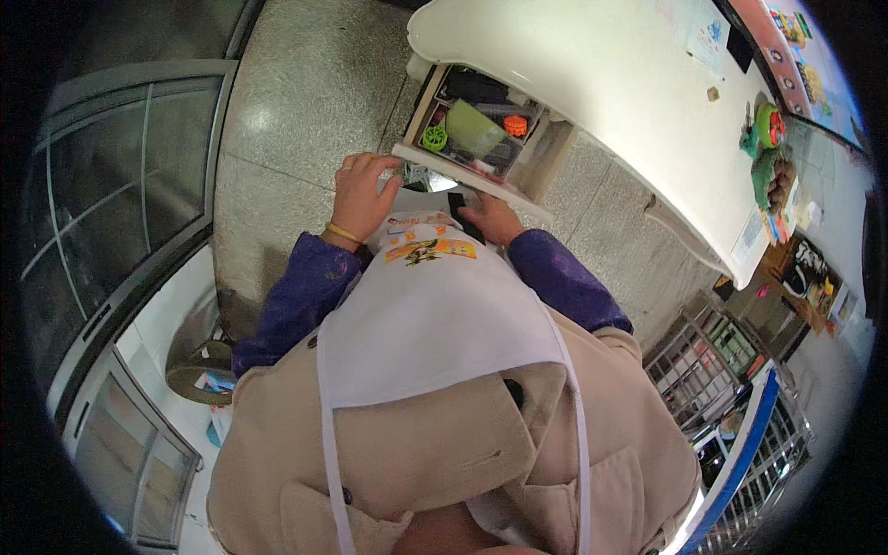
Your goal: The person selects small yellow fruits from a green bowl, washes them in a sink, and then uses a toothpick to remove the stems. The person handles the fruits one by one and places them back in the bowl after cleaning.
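Note:
An open drawer [479, 128] juts out from under a white table, with a green sheet [476, 127], a bright green round item [435, 138], an orange round item [515, 125] and dark things in its divided tray. My left hand [362, 198] is at the left end of the drawer front, its fingers bent; whether they touch it is unclear. My right hand [491, 218] is below the drawer front, beside a black strip [459, 208] near the apron; its fingertips are partly hidden. The white printed apron [437, 305] covers my front.
The white tabletop [590, 76] curves away to the right, bearing papers, a green round container [769, 125] and a green bag [766, 182] of brown items. Metal racks [694, 361] stand at lower right. Framed glass panels [125, 173] are on the left, above a bin [201, 374].

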Demonstrator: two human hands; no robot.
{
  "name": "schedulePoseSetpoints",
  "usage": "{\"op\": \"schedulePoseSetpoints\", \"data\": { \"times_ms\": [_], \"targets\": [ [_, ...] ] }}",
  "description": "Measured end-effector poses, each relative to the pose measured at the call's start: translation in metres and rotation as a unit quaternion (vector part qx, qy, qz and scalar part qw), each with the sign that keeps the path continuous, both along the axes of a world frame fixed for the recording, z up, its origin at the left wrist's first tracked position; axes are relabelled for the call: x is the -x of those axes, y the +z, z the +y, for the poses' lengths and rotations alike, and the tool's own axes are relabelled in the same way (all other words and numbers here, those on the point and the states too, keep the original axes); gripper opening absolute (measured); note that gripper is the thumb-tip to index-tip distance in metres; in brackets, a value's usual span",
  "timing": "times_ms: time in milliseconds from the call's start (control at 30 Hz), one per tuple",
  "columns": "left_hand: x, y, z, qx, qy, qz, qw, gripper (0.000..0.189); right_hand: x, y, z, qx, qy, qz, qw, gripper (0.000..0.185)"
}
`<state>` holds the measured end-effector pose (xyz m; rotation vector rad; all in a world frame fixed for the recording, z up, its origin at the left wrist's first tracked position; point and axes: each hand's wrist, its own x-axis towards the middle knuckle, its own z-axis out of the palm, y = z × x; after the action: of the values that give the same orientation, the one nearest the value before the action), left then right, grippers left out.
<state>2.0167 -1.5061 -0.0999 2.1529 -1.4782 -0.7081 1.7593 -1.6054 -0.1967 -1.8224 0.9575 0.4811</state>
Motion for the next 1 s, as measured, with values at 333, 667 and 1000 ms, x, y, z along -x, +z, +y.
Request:
{"op": "schedulePoseSetpoints", "data": {
  "times_ms": [333, 667, 1000],
  "targets": [
    [-0.019, -0.032, -0.013, -0.075, -0.113, -0.02, 0.991, 0.027, 0.011, 0.005, 0.079, -0.031, -0.038, 0.063, 0.997, 0.057],
    [-0.02, -0.04, 0.015, -0.013, -0.056, -0.005, 0.998, 0.026, -0.026, -0.001, -0.034, 0.124, -0.132, 0.039, 0.983, 0.048],
    [-0.005, -0.125, 0.052, -0.036, 0.036, 0.031, 0.998, 0.026, -0.042, -0.051, -0.149, 0.361, -0.131, -0.024, 0.923, 0.05]
  ]
}}
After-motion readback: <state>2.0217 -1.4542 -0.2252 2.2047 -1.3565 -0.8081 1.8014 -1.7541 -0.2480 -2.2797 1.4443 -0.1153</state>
